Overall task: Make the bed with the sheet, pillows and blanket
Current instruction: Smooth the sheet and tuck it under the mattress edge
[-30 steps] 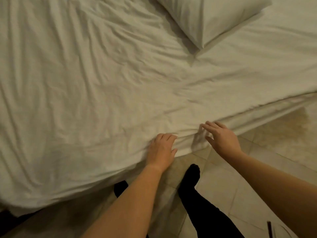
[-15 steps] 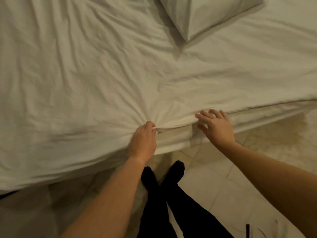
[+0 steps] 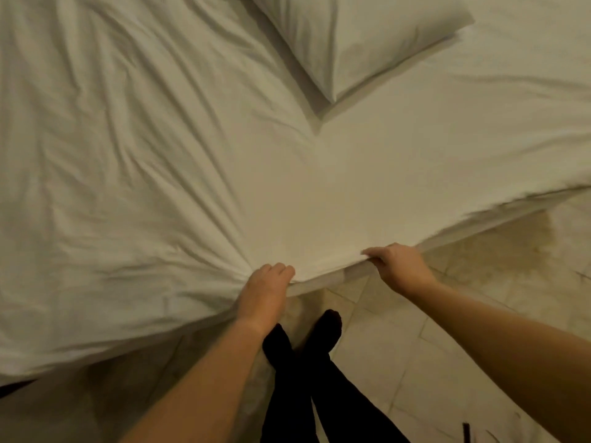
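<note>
At the near edge of the white sheet (image 3: pixel 192 161), the left hand (image 3: pixel 267 289) bunches the cloth in curled fingers, creases fanning out from it. Just right of it, the right hand (image 3: pixel 399 266) pinches the hem, thumb on top. A pillow (image 3: pixel 367 36) lies at the far side.

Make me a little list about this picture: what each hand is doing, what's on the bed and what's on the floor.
left hand: grips a bunch of the sheet at the bed's near edge
right hand: holds the sheet's edge, beside the left hand
sheet: white, wrinkled on the left, smoother on the right
pillow: lies on the sheet, far side
floor: pale tiles
feet: in dark socks, beside the bed
</note>
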Available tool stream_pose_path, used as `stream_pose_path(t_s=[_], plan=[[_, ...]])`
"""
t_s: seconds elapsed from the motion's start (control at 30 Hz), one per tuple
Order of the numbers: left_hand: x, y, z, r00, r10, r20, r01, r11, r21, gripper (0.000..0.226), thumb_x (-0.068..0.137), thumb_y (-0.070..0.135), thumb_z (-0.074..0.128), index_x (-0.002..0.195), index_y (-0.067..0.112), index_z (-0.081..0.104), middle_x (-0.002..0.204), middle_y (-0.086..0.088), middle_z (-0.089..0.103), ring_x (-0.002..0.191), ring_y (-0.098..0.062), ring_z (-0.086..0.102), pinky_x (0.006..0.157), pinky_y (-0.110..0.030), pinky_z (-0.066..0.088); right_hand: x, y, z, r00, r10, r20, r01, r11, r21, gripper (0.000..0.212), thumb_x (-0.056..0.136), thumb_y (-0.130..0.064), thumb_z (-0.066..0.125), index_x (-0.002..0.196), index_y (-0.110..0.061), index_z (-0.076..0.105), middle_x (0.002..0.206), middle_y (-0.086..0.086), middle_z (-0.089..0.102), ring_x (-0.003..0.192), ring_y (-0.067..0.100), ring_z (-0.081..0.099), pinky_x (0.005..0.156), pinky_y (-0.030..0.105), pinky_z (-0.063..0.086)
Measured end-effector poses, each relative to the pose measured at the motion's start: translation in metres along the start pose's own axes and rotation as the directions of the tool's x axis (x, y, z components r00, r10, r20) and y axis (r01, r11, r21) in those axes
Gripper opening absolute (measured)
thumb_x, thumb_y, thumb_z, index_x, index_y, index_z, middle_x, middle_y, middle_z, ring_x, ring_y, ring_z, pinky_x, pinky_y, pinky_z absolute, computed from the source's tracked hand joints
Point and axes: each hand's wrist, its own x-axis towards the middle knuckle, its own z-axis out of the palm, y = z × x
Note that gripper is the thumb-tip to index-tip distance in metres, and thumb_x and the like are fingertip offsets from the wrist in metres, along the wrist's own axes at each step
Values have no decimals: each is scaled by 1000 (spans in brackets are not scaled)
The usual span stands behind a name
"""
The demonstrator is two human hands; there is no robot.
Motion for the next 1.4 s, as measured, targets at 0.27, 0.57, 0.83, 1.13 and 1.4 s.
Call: stream_pose_path(t_s=[0.27, 0.57, 0.83, 1.13, 1.4], plan=[[-18, 16, 5, 958, -125, 258, 135, 991, -21, 56, 88, -5, 49, 133, 25, 63, 123, -3, 63, 111, -29, 60, 92, -40, 51, -14, -7, 18, 984, 66, 164, -51, 994, -95, 28, 104, -22, 50, 115, -23, 75, 111, 4, 76, 101, 26, 70, 88, 41, 57], [2, 44, 18, 988, -76, 135, 74, 997, 21, 36, 89, 39, 58, 122, 28, 65, 116, 6, 62, 103, -23, 57, 85, -38, 53, -19, 35, 5, 996, 38, 86, -43, 997, 57, 43, 97, -18, 56, 138, -28, 62, 128, 3, 68, 117, 27, 63, 89, 39, 51], [97, 175, 40, 1000, 9, 26, -7, 995, -100, 54, 86, 29, 69, 139, 21, 58, 135, 1, 58, 124, -23, 52, 102, -40, 51, -2, 185, -48, 999, 28, -43, -26, 999, 27, 42, 93, -15, 63, 134, -23, 66, 133, -3, 68, 132, 28, 55, 100, 42, 52], [205, 311, 57, 997, 38, 66, -29, 992, -121, 51, 89, 31, 73, 138, 26, 59, 134, 5, 56, 123, -22, 50, 101, -36, 47, 3, 325, -97, 992, 64, -105, -63, 998, 20, 41, 90, -15, 69, 131, -19, 67, 134, 3, 66, 125, 31, 57, 98, 44, 52], [273, 370, 69, 993, 83, 87, -79, 996, -45, 55, 78, 44, 80, 124, 28, 54, 121, 4, 52, 110, -24, 49, 90, -37, 47, 30, 395, -115, 983, 84, -160, -96, 993, -70, 54, 80, -14, 77, 131, -24, 58, 124, 3, 57, 111, 30, 54, 73, 44, 56]])
